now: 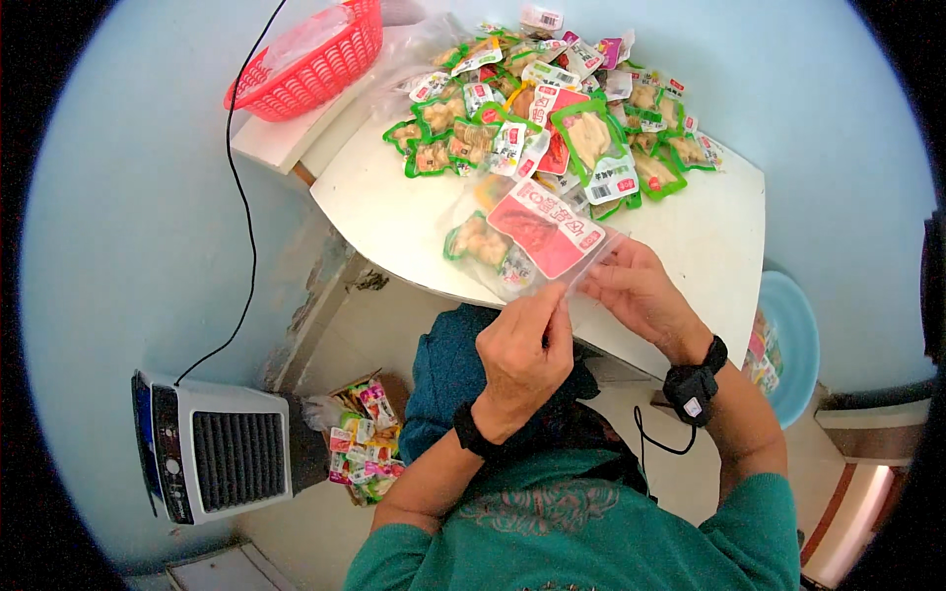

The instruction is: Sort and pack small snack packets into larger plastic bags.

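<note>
Glossy, crinkled plastic packets lie in a loose pile (641, 98) on a smooth white table (384, 212) with a curved near edge. Most are small pouches with bright green borders around lumpy, pale beige food; others are white, red or purple. A rigid red basket (310, 64) of open plastic lattice sits at the upper left, and a smooth, round, pale blue basin (806, 345) is at the right, below table height.

In front of the pile, over the table's near side, is a clear, thin, shiny bag (537, 236), roughly rectangular and tilted. A red and white panel fills much of its face; beside it, a green-edged pouch (479, 239) shows through the film. The left hand (529, 340) pinches the bag's near edge between thumb and fingers; the right hand (636, 291) grips its right-hand corner, fingers curled.
</note>
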{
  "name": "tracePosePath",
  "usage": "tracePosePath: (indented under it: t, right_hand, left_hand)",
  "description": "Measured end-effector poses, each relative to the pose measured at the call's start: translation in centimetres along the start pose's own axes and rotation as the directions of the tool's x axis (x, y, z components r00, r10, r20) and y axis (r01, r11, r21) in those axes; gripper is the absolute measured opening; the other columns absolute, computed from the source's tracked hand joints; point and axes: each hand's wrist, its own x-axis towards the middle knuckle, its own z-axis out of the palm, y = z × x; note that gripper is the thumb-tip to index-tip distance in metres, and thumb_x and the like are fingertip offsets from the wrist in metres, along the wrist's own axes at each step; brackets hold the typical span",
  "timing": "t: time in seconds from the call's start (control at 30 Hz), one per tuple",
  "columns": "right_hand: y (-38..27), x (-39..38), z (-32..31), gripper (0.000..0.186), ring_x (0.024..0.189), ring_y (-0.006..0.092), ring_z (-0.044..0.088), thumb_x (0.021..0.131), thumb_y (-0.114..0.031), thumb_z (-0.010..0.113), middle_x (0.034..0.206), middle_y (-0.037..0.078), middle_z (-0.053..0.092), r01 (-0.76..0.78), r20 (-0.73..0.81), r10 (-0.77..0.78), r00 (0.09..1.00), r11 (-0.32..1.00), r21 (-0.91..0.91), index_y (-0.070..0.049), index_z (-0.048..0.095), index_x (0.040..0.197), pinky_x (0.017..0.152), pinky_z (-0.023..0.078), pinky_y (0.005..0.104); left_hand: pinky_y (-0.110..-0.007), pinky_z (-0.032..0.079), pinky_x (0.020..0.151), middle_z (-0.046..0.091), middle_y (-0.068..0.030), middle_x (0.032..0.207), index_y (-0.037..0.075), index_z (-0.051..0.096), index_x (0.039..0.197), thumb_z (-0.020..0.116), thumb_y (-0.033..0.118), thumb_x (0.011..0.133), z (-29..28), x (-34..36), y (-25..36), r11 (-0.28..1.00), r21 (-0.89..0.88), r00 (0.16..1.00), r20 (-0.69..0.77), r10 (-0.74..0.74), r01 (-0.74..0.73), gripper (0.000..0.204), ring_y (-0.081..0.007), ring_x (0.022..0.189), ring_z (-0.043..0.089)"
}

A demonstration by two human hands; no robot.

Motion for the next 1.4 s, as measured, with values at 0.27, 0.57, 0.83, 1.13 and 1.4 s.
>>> tracePosePath:
  t: [0.27,0.57,0.83,1.13,1.4]
  right_hand:
    - [1.0,1.5,2.7,0.034,0.098,0.0148,0.063,0.092,-0.009,0.058,0.114,0.008,0.064,0.072,-0.245,-0.123,0.962,0.976,-0.206,0.000,0.054,0.125,0.082,0.053,0.0280]
    - [1.9,4.0,2.4,0.023,0.062,0.0094,0.058,0.094,-0.011,0.057,0.083,0.001,0.064,-0.081,-0.266,-0.012,0.964,0.939,-0.334,0.001,0.062,0.113,0.056,0.048,0.0219]
    - [2.3,4.4,3.4,0.030,0.068,0.0132,0.062,0.095,-0.016,0.053,0.092,0.006,0.064,0.032,-0.320,-0.140,0.937,0.947,-0.320,0.000,0.054,0.120,0.058,0.051,0.0250]
    - [3.7,5.8,1.1,0.052,0.082,0.0178,0.063,0.092,-0.018,0.058,0.114,0.010,0.058,0.080,-0.106,-0.123,0.987,0.936,-0.342,-0.006,0.035,0.137,0.067,0.053,0.0273]
    - [2.7,5.3,2.1,0.042,0.084,0.0152,0.059,0.096,-0.025,0.052,0.109,0.006,0.055,0.000,-0.079,-0.038,0.996,0.901,-0.433,-0.002,0.044,0.130,0.066,0.052,0.0292]
  left_hand:
    - [-0.033,0.045,0.048,0.058,-0.0110,0.066,0.002,0.065,0.097,0.066,-0.002,0.079,-0.4,-0.2,0.2,0.999,0.035,0.998,0.052,0.039,-0.041,0.018,-0.0232,0.052,0.056]
    - [-0.032,0.043,0.048,0.057,-0.0102,0.065,0.000,0.065,0.096,0.066,-0.003,0.078,-0.7,-0.2,0.0,0.994,0.051,0.995,0.022,0.098,-0.099,0.019,-0.0226,0.052,0.055]
    - [-0.033,0.046,0.051,0.062,-0.0127,0.072,0.001,0.065,0.099,0.065,-0.003,0.078,-0.3,-0.4,-0.6,0.997,0.057,0.996,0.075,0.053,-0.057,0.021,-0.0246,0.055,0.057]
    - [-0.033,0.051,0.060,0.066,-0.0147,0.084,0.000,0.064,0.098,0.066,-0.001,0.078,-0.2,0.3,-1.1,0.998,0.054,0.999,0.053,0.012,-0.015,0.020,-0.0281,0.070,0.064]
    - [-0.049,0.038,0.099,0.055,-0.0239,0.120,0.000,0.058,0.115,0.062,0.011,0.084,-1.4,1.5,-2.4,0.975,0.221,0.998,0.069,-0.013,-0.002,0.033,-0.0410,0.113,0.051]
